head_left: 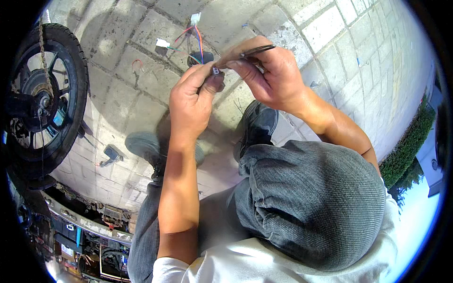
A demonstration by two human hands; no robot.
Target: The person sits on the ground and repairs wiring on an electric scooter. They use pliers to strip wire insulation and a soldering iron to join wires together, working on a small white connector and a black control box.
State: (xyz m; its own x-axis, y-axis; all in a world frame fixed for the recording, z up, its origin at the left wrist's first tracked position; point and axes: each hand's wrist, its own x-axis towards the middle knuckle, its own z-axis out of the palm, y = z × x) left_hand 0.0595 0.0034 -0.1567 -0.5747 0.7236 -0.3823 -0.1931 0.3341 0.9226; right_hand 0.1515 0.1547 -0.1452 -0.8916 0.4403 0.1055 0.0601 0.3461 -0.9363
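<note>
My left hand [194,96] is closed, pinching a small white plug connector [215,71] between thumb and fingers. My right hand [271,75] meets it there, its fingertips at the connector. A slim dark metal tool [257,50], perhaps tweezers, is tucked in the right hand's fingers. Just beyond the left hand shows a black part [200,58]; whether it is held or lies on the ground I cannot tell. Red, orange, blue and green wires [199,40] run from beside it to a white connector [195,19] and a smaller white connector [163,43].
A spoked-rim wheel with a black tyre [78,89] and chain stands at left. On the paving [137,108] lie a black device [112,154] and a red wire scrap [137,63]. Tools and parts fill a bin [89,228] at lower left. My shoes [258,123] are below my hands.
</note>
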